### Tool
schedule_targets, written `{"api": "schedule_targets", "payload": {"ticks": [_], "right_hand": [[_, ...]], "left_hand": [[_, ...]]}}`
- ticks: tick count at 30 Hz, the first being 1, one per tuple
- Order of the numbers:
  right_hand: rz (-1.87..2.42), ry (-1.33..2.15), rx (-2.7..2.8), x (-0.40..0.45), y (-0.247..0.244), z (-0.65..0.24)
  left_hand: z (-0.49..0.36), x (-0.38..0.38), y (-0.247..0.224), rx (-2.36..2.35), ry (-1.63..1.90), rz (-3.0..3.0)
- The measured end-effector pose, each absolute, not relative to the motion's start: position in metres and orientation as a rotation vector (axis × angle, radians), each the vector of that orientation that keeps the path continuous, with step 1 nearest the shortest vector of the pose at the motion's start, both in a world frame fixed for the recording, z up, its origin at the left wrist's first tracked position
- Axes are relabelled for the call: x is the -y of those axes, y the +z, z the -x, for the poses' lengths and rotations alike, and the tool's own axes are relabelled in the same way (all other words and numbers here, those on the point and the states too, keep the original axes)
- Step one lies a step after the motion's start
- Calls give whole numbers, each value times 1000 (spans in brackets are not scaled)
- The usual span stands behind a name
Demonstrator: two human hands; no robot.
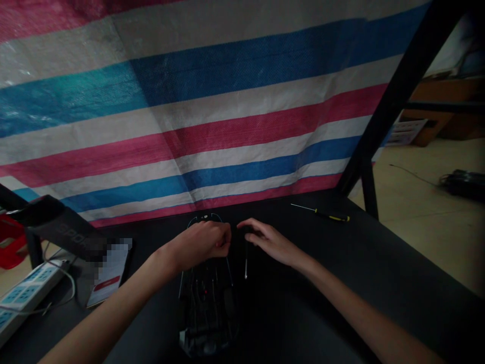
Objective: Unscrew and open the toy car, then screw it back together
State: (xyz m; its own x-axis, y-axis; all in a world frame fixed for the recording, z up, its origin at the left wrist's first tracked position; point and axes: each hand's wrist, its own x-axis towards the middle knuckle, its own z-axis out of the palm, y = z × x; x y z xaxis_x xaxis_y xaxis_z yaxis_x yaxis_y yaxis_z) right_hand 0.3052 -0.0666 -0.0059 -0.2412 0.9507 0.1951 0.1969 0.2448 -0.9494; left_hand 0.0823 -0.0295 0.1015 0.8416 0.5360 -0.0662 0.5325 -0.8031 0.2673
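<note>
An upturned toy car lies lengthwise on the black table, its dark underside facing up. Over its far end is my left hand, fingers curled closed; whatever they hold, if anything, is hidden. To the right of the car, my right hand is open, thumb and forefinger apart. Just under those fingertips is a screwdriver, its metal shaft pointing toward me and its dark handle partly covered. Farther right, another screwdriver with a black and yellow handle rests on the table.
At the left are a phone, a dark case marked "SPOR" and a white power strip with cables. A striped plastic sheet hangs behind the table. A black metal frame post stands at the right.
</note>
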Motion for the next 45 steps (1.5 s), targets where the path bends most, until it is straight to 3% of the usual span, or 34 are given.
{"api": "schedule_targets", "payload": {"ticks": [13, 19, 25, 33, 38, 45], "right_hand": [[1203, 999, 1336, 47, -10, -344], [1168, 1060, 1257, 51, -2, -341], [1150, 1040, 1217, 52, 6, -320], [1112, 944, 1694, 72, 54, -247], [955, 751, 2049, 69, 87, -206], [913, 649, 2181, 65, 90, -182]], "left_hand": [[-101, 20, 71, -672, 131, -2668], [-53, 5, 62, -888, 621, -2528], [0, 4, 19, -1061, 942, -2134], [13, 8, -9, -874, 675, -1381], [20, 5, -13, -719, 683, -1199], [27, 2, -27, -618, 742, -1078]]}}
